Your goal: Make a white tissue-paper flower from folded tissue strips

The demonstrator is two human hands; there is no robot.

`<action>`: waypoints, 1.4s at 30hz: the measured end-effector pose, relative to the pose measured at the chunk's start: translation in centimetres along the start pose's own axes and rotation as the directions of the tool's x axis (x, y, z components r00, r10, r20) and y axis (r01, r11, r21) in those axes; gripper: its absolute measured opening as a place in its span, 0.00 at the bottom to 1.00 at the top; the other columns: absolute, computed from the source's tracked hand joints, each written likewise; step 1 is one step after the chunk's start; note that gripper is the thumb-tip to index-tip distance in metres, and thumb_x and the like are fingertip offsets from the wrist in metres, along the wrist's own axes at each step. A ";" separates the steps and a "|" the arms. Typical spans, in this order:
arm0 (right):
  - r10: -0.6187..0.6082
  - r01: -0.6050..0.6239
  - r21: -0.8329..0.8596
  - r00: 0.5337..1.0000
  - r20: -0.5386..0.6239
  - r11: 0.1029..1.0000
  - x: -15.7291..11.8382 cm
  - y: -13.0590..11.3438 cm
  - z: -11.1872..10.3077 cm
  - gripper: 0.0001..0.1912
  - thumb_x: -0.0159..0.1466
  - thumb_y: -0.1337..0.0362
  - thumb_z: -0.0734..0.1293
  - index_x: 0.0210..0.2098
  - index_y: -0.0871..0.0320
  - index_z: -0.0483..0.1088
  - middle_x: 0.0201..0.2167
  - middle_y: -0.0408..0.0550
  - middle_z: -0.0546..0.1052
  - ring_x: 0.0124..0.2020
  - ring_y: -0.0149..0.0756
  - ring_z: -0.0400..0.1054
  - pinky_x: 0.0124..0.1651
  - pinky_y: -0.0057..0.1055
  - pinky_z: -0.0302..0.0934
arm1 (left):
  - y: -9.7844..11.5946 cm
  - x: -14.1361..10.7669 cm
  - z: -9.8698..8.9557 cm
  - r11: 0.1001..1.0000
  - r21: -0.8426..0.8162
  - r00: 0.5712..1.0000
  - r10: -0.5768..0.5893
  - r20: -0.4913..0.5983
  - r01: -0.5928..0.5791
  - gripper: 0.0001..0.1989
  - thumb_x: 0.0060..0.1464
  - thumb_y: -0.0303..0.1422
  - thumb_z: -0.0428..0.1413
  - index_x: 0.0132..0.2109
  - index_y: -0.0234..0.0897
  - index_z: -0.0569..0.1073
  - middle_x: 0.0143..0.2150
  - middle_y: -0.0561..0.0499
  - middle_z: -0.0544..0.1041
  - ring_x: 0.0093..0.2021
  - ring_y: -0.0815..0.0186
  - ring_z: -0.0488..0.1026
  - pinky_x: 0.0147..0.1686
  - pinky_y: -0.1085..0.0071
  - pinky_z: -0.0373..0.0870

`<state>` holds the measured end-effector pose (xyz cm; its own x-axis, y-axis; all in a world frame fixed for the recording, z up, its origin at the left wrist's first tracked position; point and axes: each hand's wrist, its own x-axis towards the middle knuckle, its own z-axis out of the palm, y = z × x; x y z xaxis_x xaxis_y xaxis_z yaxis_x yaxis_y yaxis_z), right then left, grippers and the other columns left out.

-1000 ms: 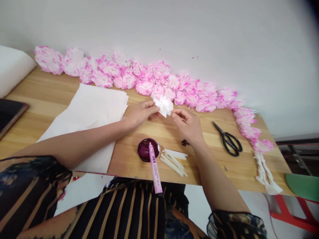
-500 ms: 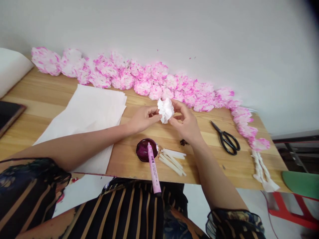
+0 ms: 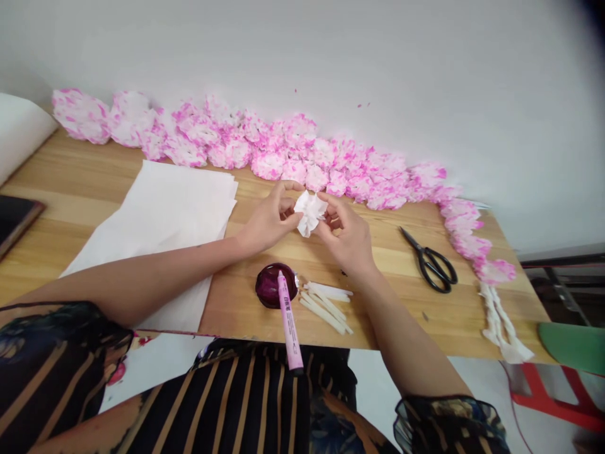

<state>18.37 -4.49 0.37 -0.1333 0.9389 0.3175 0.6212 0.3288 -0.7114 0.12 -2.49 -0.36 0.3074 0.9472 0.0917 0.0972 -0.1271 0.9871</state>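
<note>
A small white paper flower (image 3: pixel 309 213) with ruffled petals is held between both hands above the middle of the table. My left hand (image 3: pixel 270 219) pinches its left side, thumb at the front and index finger arched over the top. On the other side, my right hand (image 3: pixel 348 236) grips its edge between thumb and fingers, the remaining fingers curled. Nearer to me, a pink marker (image 3: pixel 290 321) leans on a small dish of dark purple colour (image 3: pixel 268 287), its tip over the dish and its dark end past the table edge.
Several white sticks (image 3: pixel 326 306) lie right of the dish. Black scissors (image 3: pixel 432 261) rest farther right. A stack of white paper (image 3: pixel 174 195) and a phone (image 3: pixel 16 221) are on the left. Pink-and-white paper flowers (image 3: pixel 293 145) line the wall, ending in a white braid (image 3: pixel 498 321) at right.
The paper flower has turned and dropped slightly, its petals now more spread. My left index finger has risen over its top edge, and both hands have shifted their hold.
</note>
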 end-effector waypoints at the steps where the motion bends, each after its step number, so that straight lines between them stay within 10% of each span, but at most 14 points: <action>1: 0.024 -0.024 0.027 1.000 0.002 0.999 0.0 0.1 0.0 0.23 0.60 0.66 0.66 0.56 0.50 0.69 0.38 0.44 0.78 0.34 0.34 0.70 0.40 0.35 0.67 | 0.0 0.0 0.0 1.000 -0.003 1.000 0.005 0.000 -0.005 0.21 0.53 0.28 0.57 0.53 0.40 0.61 0.31 0.57 0.75 0.30 0.72 0.71 0.32 0.76 0.64; 10: 0.238 -0.229 0.388 0.971 0.024 0.893 0.5 0.9 0.5 0.17 0.59 0.63 0.68 0.46 0.53 0.63 0.29 0.37 0.73 0.28 0.30 0.69 0.33 0.29 0.65 | -0.8 0.1 0.1 0.987 0.116 0.993 0.108 0.042 -0.112 0.05 0.57 0.25 0.50 0.34 0.36 0.70 0.31 0.53 0.73 0.32 0.71 0.70 0.34 0.75 0.65; 18: 0.124 -0.115 0.137 0.990 -0.060 0.984 0.1 0.3 0.2 0.04 0.60 0.66 0.65 0.36 0.54 0.68 0.31 0.41 0.77 0.28 0.30 0.69 0.33 0.30 0.65 | -0.6 0.0 -0.1 0.963 0.195 0.982 0.172 0.082 -0.185 0.10 0.53 0.22 0.49 0.30 0.35 0.74 0.31 0.53 0.77 0.33 0.70 0.71 0.36 0.75 0.66; 26: -0.094 0.086 -0.064 0.986 -0.140 0.994 0.0 0.2 -0.6 0.08 0.64 0.65 0.64 0.40 0.53 0.74 0.41 0.46 0.79 0.41 0.37 0.72 0.38 0.33 0.66 | -1.5 0.6 -0.2 0.997 0.050 0.993 0.056 -0.099 -0.052 0.09 0.53 0.25 0.50 0.33 0.34 0.76 0.32 0.52 0.78 0.31 0.72 0.71 0.32 0.76 0.67; 31: -0.035 0.033 -0.095 0.999 -0.016 0.995 -0.3 -0.4 -0.4 0.09 0.64 0.59 0.67 0.29 0.55 0.73 0.27 0.42 0.77 0.27 0.32 0.68 0.34 0.31 0.60 | -1.2 0.6 -0.3 0.999 0.046 0.994 0.021 -0.104 -0.016 0.10 0.53 0.25 0.50 0.35 0.33 0.76 0.30 0.53 0.76 0.27 0.73 0.69 0.29 0.77 0.66; 42: -0.069 0.073 -0.106 0.997 0.041 0.992 -0.3 0.0 0.4 0.08 0.65 0.62 0.65 0.32 0.55 0.74 0.29 0.43 0.77 0.29 0.32 0.67 0.36 0.30 0.58 | -1.0 0.5 0.3 0.999 0.036 0.999 0.031 -0.006 -0.031 0.10 0.54 0.36 0.60 0.39 0.33 0.73 0.31 0.53 0.75 0.28 0.73 0.68 0.28 0.76 0.63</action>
<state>18.12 -4.76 0.01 -0.2078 0.9172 0.3399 0.6881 0.3840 -0.6157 0.42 -1.98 -1.33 0.3041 0.9446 0.1236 0.1214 -0.1671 0.9784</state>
